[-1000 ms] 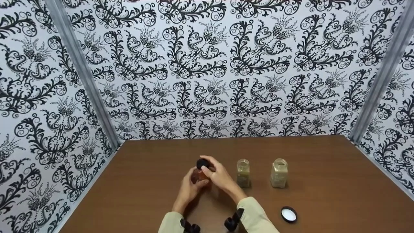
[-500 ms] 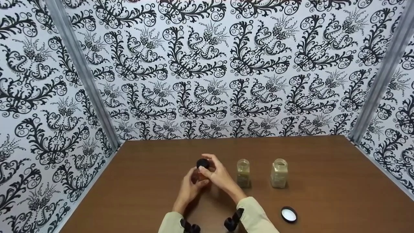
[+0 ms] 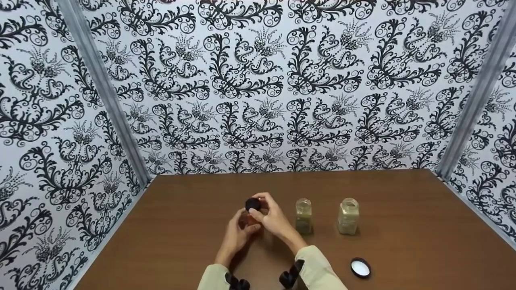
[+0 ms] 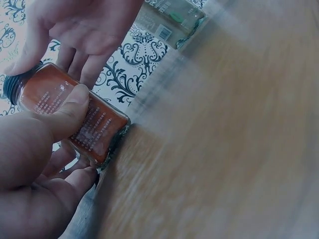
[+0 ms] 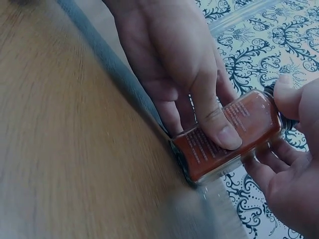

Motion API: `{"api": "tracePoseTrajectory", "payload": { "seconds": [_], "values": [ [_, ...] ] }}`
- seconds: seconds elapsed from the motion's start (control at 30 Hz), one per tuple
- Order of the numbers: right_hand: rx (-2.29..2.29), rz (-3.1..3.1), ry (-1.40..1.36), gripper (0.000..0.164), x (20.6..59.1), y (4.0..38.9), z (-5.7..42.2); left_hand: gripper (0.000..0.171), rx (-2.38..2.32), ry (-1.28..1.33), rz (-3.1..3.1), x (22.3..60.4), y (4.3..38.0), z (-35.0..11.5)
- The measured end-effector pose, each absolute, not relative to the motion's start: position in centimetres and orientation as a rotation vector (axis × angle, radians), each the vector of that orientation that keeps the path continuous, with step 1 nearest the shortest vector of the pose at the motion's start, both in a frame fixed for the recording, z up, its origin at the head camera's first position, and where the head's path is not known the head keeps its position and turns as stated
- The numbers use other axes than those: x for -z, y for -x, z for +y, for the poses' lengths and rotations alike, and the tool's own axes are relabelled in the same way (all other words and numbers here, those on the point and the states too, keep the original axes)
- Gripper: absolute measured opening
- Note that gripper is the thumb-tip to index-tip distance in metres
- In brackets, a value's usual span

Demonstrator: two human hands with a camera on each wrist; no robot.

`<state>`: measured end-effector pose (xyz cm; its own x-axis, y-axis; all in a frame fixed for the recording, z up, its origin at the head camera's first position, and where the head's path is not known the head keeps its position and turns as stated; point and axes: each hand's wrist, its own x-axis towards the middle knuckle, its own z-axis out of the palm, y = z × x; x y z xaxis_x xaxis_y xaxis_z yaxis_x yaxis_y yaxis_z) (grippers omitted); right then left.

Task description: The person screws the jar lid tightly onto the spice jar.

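A small glass jar of orange-red powder (image 4: 102,127) with printed white text is held between both hands, its base at or near the brown table (image 3: 177,225). My left hand (image 3: 235,237) grips the jar's body, the thumb lying across the printed side in the left wrist view. On top sits a black lid (image 3: 252,204). My right hand (image 3: 277,219) pinches that lid at its rim, thumb on the near side and fingers on the far side. In the head view the hands hide most of the jar.
Right of the hands stand two lidless glass jars, one with greenish powder (image 3: 303,219) and one with pale powder (image 3: 348,219). A loose black lid (image 3: 360,267) lies white inside up near the front. Patterned walls (image 3: 258,88) enclose the table's back and sides.
The fingers of my right hand have shifted slightly around the black lid. My left hand and the jar stay in place, and the other jars have not moved.
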<state>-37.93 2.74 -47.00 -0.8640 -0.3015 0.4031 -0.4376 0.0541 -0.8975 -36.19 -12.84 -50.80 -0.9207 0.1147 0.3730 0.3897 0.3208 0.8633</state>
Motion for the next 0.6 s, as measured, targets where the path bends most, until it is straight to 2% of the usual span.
{"api": "tracePoseTrajectory", "payload": {
  "seconds": [0.17, 0.47, 0.6],
  "values": [
    [-1.962, -2.231, -0.809, 0.044, 46.84, 37.89, 3.11, 0.056, 1.604, 0.469, -2.341, 50.80, 36.33, -12.80],
    [-1.966, -2.221, -0.772, 0.036, 46.85, 37.89, 2.93, 0.054, 1.618, 0.463, -2.336, 50.68, 36.44, -12.71],
    [-1.961, -2.222, -0.773, 0.040, 46.89, 37.90, 3.06, 0.055, 1.660, 0.472, -2.332, 50.78, 36.33, -12.68]
  ]
}}
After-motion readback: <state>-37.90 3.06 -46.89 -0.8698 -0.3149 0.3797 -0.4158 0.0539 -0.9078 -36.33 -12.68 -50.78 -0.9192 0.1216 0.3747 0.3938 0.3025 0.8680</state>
